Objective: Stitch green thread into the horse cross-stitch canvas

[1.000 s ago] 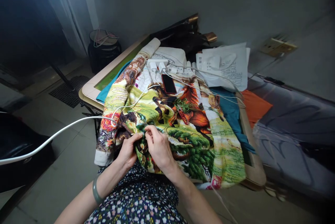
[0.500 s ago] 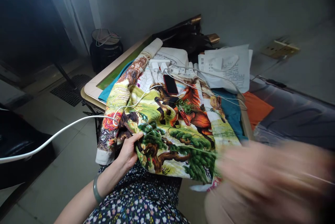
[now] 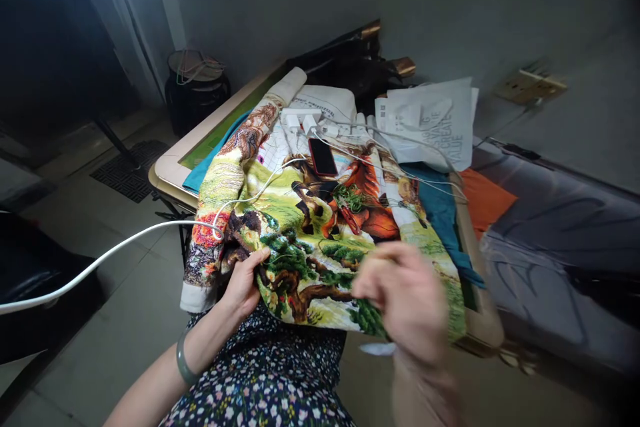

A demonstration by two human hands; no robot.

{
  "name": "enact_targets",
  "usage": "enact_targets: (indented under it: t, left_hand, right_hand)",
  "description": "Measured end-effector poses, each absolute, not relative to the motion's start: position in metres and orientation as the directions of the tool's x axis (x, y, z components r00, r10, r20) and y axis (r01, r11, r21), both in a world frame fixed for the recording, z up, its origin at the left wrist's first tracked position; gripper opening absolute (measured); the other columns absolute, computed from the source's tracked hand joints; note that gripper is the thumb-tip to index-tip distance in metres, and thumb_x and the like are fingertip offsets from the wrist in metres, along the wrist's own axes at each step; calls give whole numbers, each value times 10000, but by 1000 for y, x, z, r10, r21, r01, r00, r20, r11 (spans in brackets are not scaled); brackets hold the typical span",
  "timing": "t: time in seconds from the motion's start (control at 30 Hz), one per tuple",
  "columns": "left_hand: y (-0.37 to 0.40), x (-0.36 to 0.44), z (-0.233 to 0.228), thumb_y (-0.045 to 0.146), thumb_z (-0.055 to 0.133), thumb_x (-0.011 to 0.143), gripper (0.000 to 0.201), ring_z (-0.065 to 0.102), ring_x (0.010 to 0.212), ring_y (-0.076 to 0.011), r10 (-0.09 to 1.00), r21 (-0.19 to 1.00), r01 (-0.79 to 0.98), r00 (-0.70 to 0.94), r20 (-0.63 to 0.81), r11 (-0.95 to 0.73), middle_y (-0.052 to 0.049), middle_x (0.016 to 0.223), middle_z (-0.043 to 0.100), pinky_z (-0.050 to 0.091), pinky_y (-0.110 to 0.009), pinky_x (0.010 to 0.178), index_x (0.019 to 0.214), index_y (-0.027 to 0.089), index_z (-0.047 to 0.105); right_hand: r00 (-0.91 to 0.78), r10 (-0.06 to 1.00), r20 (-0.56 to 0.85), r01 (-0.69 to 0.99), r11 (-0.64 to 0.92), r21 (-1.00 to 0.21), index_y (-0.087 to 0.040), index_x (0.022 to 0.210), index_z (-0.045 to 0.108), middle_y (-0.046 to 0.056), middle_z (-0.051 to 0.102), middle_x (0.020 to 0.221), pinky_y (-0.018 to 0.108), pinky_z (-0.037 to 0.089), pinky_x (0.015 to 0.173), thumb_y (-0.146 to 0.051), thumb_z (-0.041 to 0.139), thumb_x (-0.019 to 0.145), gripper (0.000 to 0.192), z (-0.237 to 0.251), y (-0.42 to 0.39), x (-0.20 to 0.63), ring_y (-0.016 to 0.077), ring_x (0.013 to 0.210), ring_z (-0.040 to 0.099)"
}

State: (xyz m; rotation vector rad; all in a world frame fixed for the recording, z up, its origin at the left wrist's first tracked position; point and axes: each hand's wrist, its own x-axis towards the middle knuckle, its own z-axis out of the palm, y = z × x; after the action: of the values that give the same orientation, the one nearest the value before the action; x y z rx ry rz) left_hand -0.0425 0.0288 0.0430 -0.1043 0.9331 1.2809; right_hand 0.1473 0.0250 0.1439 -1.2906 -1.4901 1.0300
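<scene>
Left of the phone (image 3: 323, 157) and on its near side, the left hand (image 3: 245, 286) pinches the near edge of the embroidered cloth (image 3: 313, 230), thumb on top, while the cloth spreads beneath the phone and out to both its sides. Just on the phone's near side lies a bundle of green thread (image 3: 350, 198), and farther to its near right the right hand (image 3: 400, 287) is a blur, fingers curled; whether they pinch anything I cannot tell. Hand stitching appears in hand, and the next move calls for a firm left grip and careful right-hand aim.
</scene>
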Motion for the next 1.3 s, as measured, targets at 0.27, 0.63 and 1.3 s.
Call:
enact_targets:
  t: [0.27,0.63,1.3]
  left_hand:
    - [29,-43,38,187,830,554,205,651,600,-166,771,415,-847,-11,-637,331,-36,685,743,544,-324,710,730,130,742]
    - [30,-41,41,190,830,551,200,663,617,-182,766,417,-850,-26,-643,321,-46,684,747,553,-332,725,718,125,741]
    - [30,-40,41,183,824,541,184,646,610,-169,765,430,-845,-39,-643,318,-49,679,745,537,-323,727,690,111,744]
  right_hand:
    - [-299,952,71,566,237,-790,-201,880,747,-9,625,551,215,430,511,-198,502,895,246,86,46,87,129,502,580]
    - [-297,950,92,613,264,-745,-203,913,783,10,719,644,221,426,535,-145,544,870,249,87,50,86,149,555,638]
    - [-350,915,200,705,398,-587,-197,881,752,32,685,822,248,465,723,-81,659,847,153,83,58,90,169,763,637]
